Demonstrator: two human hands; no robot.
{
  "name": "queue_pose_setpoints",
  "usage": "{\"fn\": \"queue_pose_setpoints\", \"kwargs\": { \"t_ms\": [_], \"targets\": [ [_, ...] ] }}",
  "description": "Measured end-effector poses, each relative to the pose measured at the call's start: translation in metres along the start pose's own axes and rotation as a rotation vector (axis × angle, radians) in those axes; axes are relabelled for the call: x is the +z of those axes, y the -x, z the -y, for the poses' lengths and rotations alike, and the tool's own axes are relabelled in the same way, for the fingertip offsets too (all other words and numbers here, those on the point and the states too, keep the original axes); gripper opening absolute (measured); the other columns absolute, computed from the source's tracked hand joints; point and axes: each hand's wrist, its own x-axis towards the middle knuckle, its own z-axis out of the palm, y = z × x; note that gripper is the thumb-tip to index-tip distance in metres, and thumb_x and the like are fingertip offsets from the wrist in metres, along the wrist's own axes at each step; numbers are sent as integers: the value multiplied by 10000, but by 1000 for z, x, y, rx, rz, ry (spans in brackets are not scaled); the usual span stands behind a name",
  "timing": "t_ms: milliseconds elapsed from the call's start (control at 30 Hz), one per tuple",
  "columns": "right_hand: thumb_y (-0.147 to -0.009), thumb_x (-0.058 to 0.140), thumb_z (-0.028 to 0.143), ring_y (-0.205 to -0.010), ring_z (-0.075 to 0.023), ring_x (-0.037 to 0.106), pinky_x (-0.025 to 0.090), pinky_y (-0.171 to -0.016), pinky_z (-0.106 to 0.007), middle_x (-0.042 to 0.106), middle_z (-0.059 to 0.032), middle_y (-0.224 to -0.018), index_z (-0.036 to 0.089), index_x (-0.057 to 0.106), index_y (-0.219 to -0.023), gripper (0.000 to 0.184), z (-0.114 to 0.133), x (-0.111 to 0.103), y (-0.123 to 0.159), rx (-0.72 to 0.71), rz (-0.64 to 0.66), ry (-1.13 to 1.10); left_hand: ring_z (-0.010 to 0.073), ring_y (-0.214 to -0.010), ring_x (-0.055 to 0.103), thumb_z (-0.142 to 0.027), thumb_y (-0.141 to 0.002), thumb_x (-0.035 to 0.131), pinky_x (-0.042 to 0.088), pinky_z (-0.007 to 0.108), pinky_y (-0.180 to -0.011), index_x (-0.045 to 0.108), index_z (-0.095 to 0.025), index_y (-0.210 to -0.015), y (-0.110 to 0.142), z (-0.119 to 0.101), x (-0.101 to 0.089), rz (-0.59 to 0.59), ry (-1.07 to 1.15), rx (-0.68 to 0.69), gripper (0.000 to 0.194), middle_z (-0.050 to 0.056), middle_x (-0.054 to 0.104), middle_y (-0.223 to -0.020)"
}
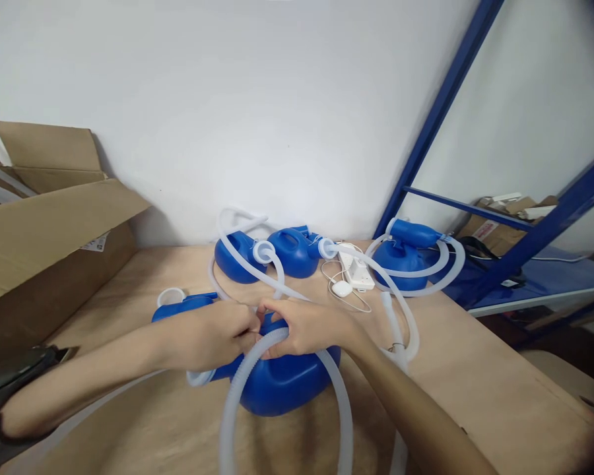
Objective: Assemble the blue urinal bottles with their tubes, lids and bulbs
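A blue plastic jug (287, 386) lies on the table in front of me, its white-rimmed neck pointing left. Across its top runs a translucent corrugated hose (236, 396), bent in a loop whose two ends hang toward me. My right hand (307, 324) is closed over the jug's handle area, with thumb and fingers on the hose. Fingers curled, my left hand (222, 335) meets it there in a pinch; what it grips is hidden. Just behind my left wrist sits a blue funnel-like piece (185, 305) with a white ring.
More blue jugs with hoses stand along the wall: one jug (237, 257), a second jug (297, 254) and a third jug (400, 264) at right. A white power strip (357, 269) lies between them. An open cardboard box (79, 244) fills the left. Blue shelving (440, 119) rises at right.
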Motion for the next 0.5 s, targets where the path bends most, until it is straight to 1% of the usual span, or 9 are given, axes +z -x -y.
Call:
{"fn": "queue_pose_setpoints", "kwargs": {
  "t_ms": [67,100,133,200,267,300,367,433,500],
  "targets": [
    [-805,894,495,-1135,-296,722,526,-926,-389,765,-29,-1170,269,632,-1185,514,-1,1,0,-12,-15,-1,224,-696,644,-414,-934,662,446,324,-662,739,-244,-695,2,-2,2,39,-41,-9,303,45,768,-803],
    [-808,894,491,-1159,-302,719,527,-951,-399,765,-36,-1196,269,634,-1201,521,-1,1,1,-14,-23,3,231,-728,649,-440,-963,624,456,330,-688,746,-246,-736,3,-1,3,32,-43,-17,323,50,768,-827],
    [-812,893,488,-1182,-308,712,527,-967,-406,762,-43,-1220,270,637,-1223,530,0,1,1,-13,-29,8,230,-732,638,-476,-975,609,459,330,-692,746,-246,-768,4,1,3,-8,3,-42,338,46,751,-811],
    [-825,888,491,-1175,-307,710,528,-952,-399,756,-46,-1220,275,648,-1264,545,2,0,3,0,-29,22,208,-663,576,-578,-943,648,450,318,-652,696,-240,-759,4,6,5,-154,202,-129,388,14,662,-693],
    [-836,882,512,-1084,-290,721,525,-887,-378,754,-33,-1138,280,660,-1299,563,5,-1,4,35,-15,43,174,-581,490,-678,-866,722,451,307,-609,574,-241,-684,4,9,7,-303,431,-215,496,-32,525,-583],
    [-841,879,520,-1039,-280,721,518,-861,-369,753,-25,-1094,283,665,-1315,571,7,-2,5,51,-5,52,159,-553,454,-714,-832,749,458,304,-592,499,-247,-659,4,10,8,-349,515,-239,558,-52,464,-558],
    [-845,885,516,-1019,-268,715,510,-856,-357,758,-17,-1072,294,683,-1333,573,8,-2,5,49,-1,61,135,-529,403,-769,-813,752,476,297,-570,411,-256,-670,6,9,9,-384,592,-239,632,-81,376,-557],
    [-851,892,500,-1069,-267,712,509,-885,-349,776,-18,-1123,311,708,-1335,551,7,-1,4,12,-14,65,117,-524,357,-805,-786,770,475,274,-550,392,-257,-694,9,7,10,-414,659,-233,673,-102,306,-563],
    [-858,894,492,-1115,-271,711,510,-912,-349,789,-24,-1187,318,727,-1340,539,5,-1,3,-15,-24,73,104,-526,328,-823,-738,822,480,253,-545,403,-250,-701,12,8,10,-447,746,-211,710,-112,269,-561]
  ]
}}
